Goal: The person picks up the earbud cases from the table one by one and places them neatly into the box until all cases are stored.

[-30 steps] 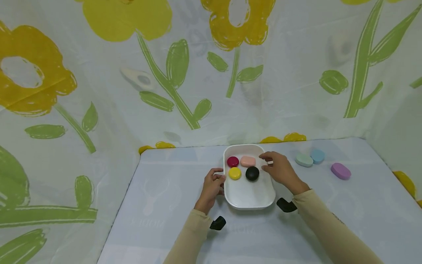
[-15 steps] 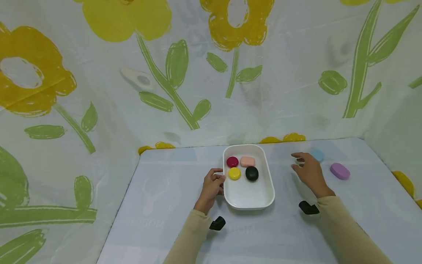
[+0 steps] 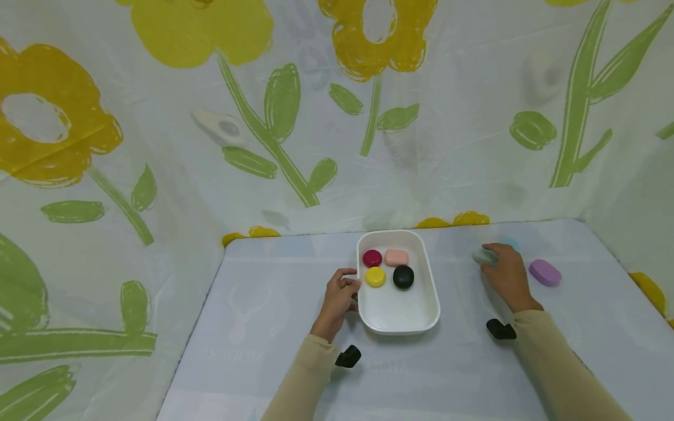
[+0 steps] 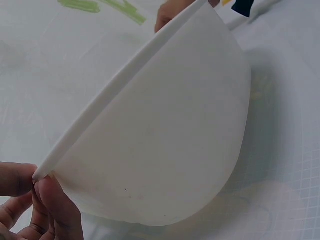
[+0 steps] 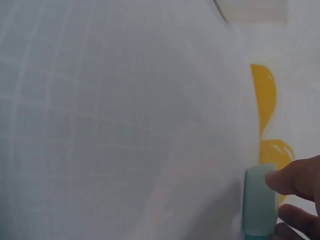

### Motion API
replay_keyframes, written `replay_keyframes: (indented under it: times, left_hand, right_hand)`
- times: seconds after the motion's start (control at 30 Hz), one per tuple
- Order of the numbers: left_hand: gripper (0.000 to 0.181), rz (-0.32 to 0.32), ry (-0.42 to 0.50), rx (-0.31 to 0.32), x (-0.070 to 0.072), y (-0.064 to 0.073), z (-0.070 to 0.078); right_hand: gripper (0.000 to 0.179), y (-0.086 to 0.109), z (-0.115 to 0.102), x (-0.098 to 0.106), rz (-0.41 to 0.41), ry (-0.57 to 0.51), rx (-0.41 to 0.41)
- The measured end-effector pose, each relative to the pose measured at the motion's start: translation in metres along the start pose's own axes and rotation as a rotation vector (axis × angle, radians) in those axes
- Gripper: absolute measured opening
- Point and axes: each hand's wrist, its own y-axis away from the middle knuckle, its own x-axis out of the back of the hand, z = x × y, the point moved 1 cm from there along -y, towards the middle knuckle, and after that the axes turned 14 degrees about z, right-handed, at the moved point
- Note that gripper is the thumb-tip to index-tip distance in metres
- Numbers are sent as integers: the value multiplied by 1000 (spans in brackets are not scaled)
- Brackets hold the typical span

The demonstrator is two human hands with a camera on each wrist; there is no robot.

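Note:
My left hand (image 3: 337,298) holds the left side of a white tray (image 3: 398,318). The left wrist view shows thumb and fingers (image 4: 60,210) pinching the rim of that tray (image 4: 160,125). Inside lie a dark red round soap (image 3: 372,258), a pink rectangular one, a yellow round one (image 3: 375,277) and a black round one (image 3: 403,277). On the right, my right hand (image 3: 509,278) has its thumb and fingers around a mint-green oval soap bar (image 3: 478,255). Its fingertips overlap the mint-green soap (image 5: 260,210) in the right wrist view.
A light blue soap (image 3: 509,241) sits just behind the right hand, partly hidden. To the right of that hand lies a purple oval soap (image 3: 545,273). A flowered curtain (image 3: 453,146) hangs behind the table (image 3: 253,339).
My right hand has moved from the tray's right edge across to the mint-green soap, its fingers coming around it. The left hand stays on the tray, and the tray's contents have not moved.

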Motion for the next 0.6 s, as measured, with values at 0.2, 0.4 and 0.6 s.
replay_keyframes:
  times: [0.2, 0.4, 0.6]
  left_hand:
    - [33, 2, 0, 0, 0, 1, 1]
    - [33, 9, -8, -1, -1, 1, 2]
    - [33, 8, -17, -4, 0, 3, 2]
  right_hand:
    - [46, -2, 1, -3, 5, 41, 60]
    - [45, 0, -1, -3, -3, 95, 90]
    - [40, 0, 0, -4, -30, 119, 90]
